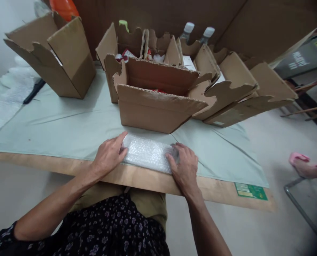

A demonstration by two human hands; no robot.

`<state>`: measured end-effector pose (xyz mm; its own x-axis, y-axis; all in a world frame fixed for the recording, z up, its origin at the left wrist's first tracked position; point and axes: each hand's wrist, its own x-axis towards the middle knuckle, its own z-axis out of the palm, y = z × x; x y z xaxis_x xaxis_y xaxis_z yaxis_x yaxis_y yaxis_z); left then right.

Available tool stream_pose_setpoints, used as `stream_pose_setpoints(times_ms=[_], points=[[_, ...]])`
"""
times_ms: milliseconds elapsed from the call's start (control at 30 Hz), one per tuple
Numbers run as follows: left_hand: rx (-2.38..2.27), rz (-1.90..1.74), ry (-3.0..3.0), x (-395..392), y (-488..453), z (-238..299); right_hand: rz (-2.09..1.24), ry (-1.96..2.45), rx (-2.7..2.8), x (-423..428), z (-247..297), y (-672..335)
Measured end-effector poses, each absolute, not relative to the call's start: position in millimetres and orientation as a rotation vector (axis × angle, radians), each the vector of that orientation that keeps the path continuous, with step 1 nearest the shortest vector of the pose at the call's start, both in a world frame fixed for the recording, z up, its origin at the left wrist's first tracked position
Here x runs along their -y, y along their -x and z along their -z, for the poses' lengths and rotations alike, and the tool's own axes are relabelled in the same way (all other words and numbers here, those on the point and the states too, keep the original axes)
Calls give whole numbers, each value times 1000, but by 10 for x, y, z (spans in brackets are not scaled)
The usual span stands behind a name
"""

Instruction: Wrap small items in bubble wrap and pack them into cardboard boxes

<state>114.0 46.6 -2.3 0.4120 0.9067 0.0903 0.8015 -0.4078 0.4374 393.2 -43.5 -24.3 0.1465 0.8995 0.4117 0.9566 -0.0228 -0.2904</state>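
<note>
A flat, oblong bubble-wrapped package (pixel 147 152) lies along the front edge of the table. My left hand (pixel 109 154) grips its left end, with thumb and fingers on either side of the corner. At the other end my right hand (pixel 184 166) is closed around the package's right end. What is inside the bubble wrap cannot be made out. Just behind it stands an open cardboard box (pixel 158 110) with something red inside.
More open cardboard boxes (pixel 227 96) stand in a row behind, holding small packets. Another cardboard box (pixel 67 60) is at the left, near a bubble wrap sheet (pixel 7 96) and a black strip-like object (pixel 34 91). Two white-capped bottles (pixel 207 32) rise behind. A person's foot (pixel 305 168) shows at right.
</note>
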Motion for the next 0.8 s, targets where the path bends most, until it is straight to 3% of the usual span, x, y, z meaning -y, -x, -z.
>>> stream_pose_setpoints(times_ms=[300,533,800], points=[[-1591,-265,-2327,-532,-1128,-74,-132,1903,1778,371,255,-4006],[-1387,-625,-1882,-389,-1130,-110,-468,1812,1421,488,28,-3892],[-1206,-784,-1329,-22,-985,-214,-429,1748,1493,455,-98,-3869]])
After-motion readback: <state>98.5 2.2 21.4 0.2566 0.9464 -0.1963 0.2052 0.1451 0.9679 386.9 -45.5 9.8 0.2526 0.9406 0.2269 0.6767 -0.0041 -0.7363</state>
